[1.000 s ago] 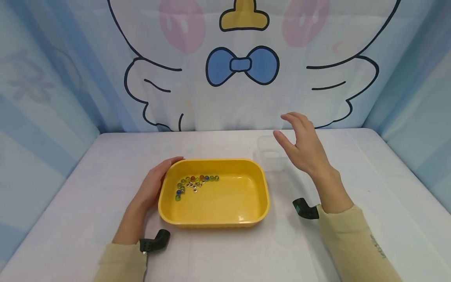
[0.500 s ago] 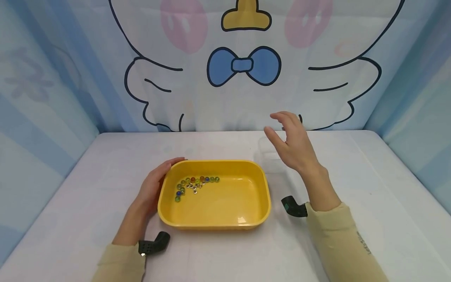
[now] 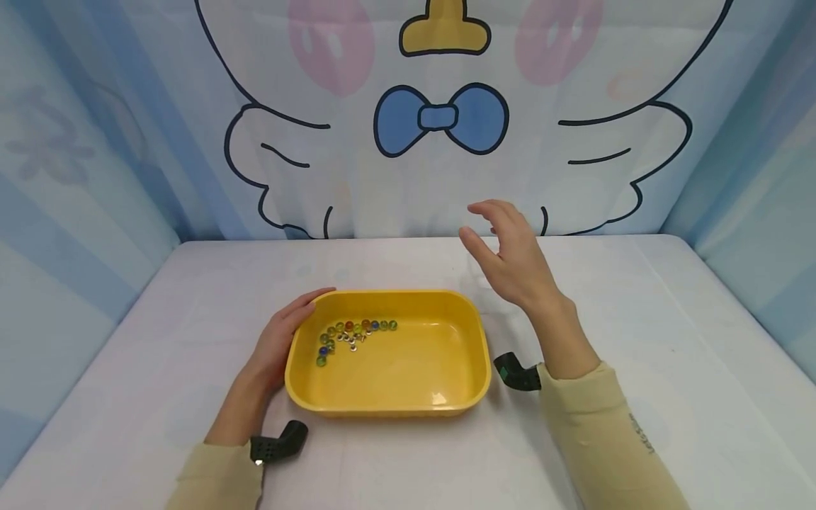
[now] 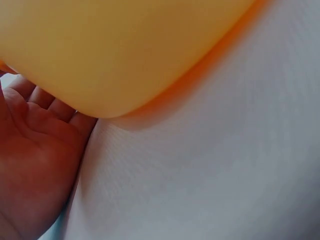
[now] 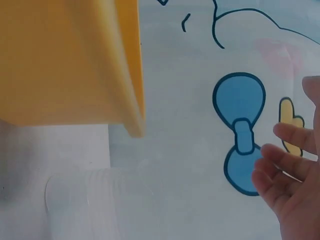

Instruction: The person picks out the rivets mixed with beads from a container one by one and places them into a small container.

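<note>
A yellow plastic tray [image 3: 386, 409] sits mid-table, with several small coloured marbles [image 3: 353, 333] bunched in its far left corner. My left hand [image 3: 280, 338] rests flat against the tray's left wall, fingers straight along the rim. The left wrist view shows that palm [image 4: 35, 160] against the tray's outer wall [image 4: 125, 50]. My right hand [image 3: 506, 258] hovers open above the table, just behind the tray's far right corner, and holds nothing. A clear plastic cup [image 5: 85, 200] lies on the table under it, beside the tray [image 5: 65, 60]; the head view mostly hides it.
The white table [image 3: 637, 319] is walled in by a cartoon-printed backdrop [image 3: 440, 120] behind and blue panels on both sides. Black wrist cameras [image 3: 278, 443] sit on both forearms.
My right hand has drifted left, from right of the clear cup to above it near the tray's far right corner. The left hand and the tray have stayed put.
</note>
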